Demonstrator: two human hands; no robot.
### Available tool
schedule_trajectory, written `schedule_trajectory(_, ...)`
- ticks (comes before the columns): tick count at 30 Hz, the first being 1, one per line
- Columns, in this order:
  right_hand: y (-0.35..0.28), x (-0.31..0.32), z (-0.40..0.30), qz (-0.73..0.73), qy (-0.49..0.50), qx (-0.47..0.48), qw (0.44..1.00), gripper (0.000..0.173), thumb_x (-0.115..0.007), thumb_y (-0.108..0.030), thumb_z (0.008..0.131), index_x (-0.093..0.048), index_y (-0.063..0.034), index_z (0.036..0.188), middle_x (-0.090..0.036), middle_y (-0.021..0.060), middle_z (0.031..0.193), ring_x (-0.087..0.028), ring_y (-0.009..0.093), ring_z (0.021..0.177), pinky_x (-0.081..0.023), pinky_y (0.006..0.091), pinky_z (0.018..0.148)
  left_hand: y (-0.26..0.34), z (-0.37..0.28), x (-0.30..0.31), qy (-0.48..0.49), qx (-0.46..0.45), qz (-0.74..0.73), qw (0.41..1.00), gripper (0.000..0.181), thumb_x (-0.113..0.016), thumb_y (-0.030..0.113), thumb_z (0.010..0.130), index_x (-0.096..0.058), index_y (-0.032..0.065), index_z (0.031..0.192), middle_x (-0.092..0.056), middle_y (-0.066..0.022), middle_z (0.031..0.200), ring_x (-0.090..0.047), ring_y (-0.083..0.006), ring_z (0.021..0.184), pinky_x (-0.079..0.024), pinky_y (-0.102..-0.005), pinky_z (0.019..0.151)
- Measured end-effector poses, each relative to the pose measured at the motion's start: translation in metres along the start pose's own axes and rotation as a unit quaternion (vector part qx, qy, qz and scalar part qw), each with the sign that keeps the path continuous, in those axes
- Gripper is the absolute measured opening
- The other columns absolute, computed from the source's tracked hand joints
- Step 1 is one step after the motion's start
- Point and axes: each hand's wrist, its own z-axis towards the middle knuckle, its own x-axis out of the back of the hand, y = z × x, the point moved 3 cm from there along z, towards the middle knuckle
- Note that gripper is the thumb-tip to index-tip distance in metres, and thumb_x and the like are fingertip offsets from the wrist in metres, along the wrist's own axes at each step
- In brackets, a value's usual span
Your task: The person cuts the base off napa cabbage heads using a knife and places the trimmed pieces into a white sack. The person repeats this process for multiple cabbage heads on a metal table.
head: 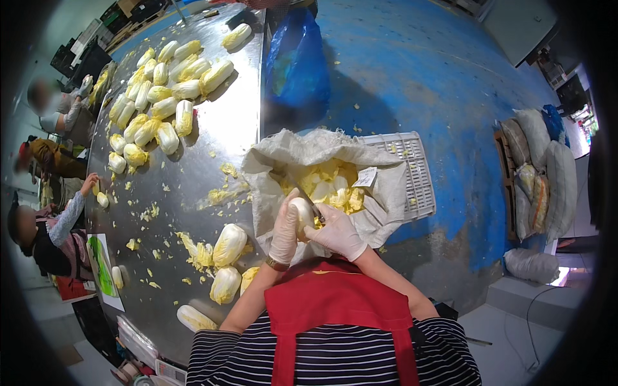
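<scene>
Both my hands wear thin whitish gloves and are over an open white woven sack. My left hand (pixel 285 231) grips a small napa cabbage (pixel 302 218) from its left side. In my right hand (pixel 339 234) is a knife (pixel 316 211), its dark blade against the cabbage; the handle is hidden by the fingers. Loose yellow cabbage leaves (pixel 333 186) fill the woven sack (pixel 270 159), which has a paper tag (pixel 365 177) with writing on its right side. More trimmed napa cabbages (pixel 230 245) lie on the metal table, left of my hands.
The metal table (pixel 183 212) bears leaf scraps and a large group of cabbages (pixel 164 107). A white plastic crate (pixel 417 178) is under the sack's right side. A blue plastic bag (pixel 299 67) hangs by the table's edge. People stand across the table; one person's hand (pixel 90 184) reaches onto it.
</scene>
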Motion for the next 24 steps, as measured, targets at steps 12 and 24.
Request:
schedule_trajectory(12, 0.011, -0.005, -0.012, 0.066, -0.001, -0.016, 0.998, 0.038, -0.069, -0.019, 0.069, -0.057, -0.0004, 0.1, -0.064, 0.0171, 0.086, -0.063, 0.03, 0.08, -0.051, 0.0359, 0.074, -0.031, 0.003, 0.016, 0.01, 0.044, 0.118, 0.992, 0.064, -0.072, 0.046, 0.081, -0.047, 0.0026, 0.12, -0.059, -0.0057, 0.098, -0.057, -0.012, 0.089, -0.049, -0.0262, 0.079)
schedule_trajectory(24, 0.027, -0.003, -0.026, 0.084, 0.051, 0.011, 0.995, 0.032, -0.068, -0.017, 0.07, -0.054, 0.0009, 0.093, -0.061, 0.0202, 0.081, -0.061, 0.037, 0.076, -0.049, 0.0403, 0.068, -0.027, -0.003, 0.0, -0.017, 0.055, 0.107, 0.993, 0.06, -0.07, 0.046, 0.081, -0.051, 0.0014, 0.116, -0.059, -0.0056, 0.094, -0.057, -0.0132, 0.084, -0.049, -0.0274, 0.074)
